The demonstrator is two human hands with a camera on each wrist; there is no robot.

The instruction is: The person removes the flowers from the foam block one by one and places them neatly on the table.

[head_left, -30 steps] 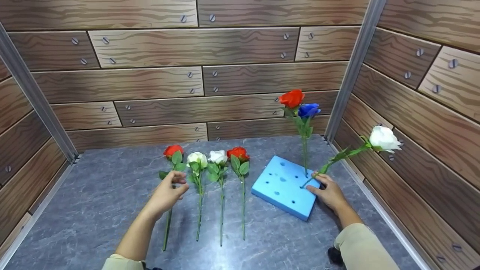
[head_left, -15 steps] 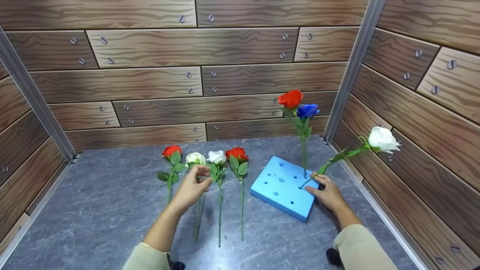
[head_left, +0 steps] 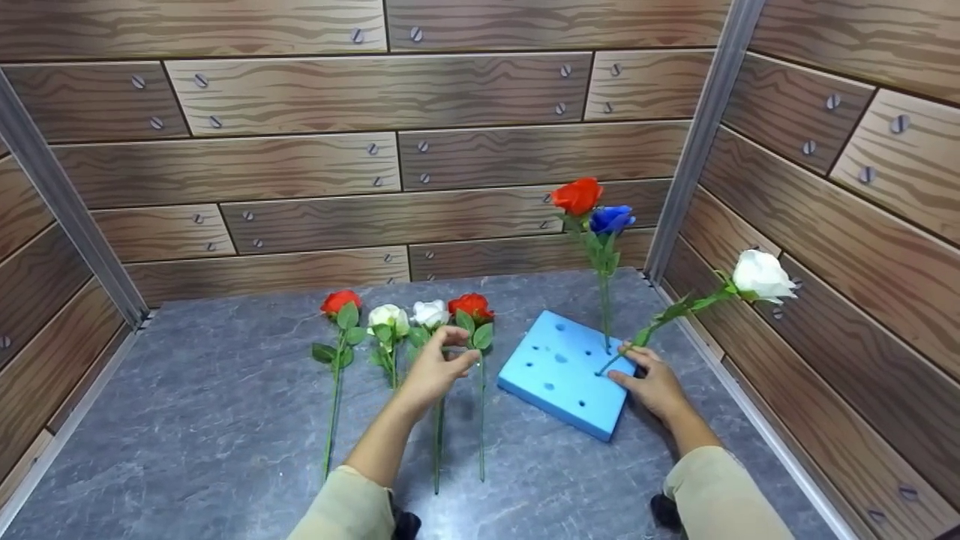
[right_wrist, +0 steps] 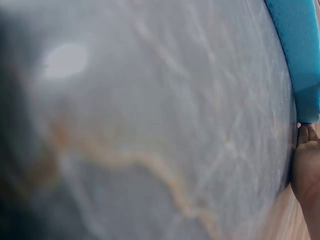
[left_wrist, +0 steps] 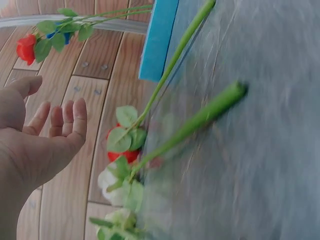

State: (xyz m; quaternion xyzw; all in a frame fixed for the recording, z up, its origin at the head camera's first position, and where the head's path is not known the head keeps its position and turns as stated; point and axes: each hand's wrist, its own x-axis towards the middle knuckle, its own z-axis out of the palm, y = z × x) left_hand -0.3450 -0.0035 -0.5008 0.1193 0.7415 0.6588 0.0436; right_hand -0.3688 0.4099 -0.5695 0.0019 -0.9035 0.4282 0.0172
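Four loose roses (head_left: pixel 471 307) across middle of worktop (head_left: pixel 195 412); left hand (head_left: pixel 435 367) above, fingers relaxed, gripping nothing. Blue foam block (head_left: pixel 568 376) near worktop's right edge, right hand (head_left: pixel 656 382) curled round its side. Risk: steeply leaning white rose (head_left: pixel 761 276), perhaps seated shallow, could drop if jolted.

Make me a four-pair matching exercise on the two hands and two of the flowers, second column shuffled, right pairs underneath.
1. Left hand
2. Right hand
3. Blue flower
4. Far-right white flower

A. Leaning toward the right wall
B. Over the lying flowers
C. Upright
D. Thumb on the blue block

Pairs: 1-B, 2-D, 3-C, 4-A
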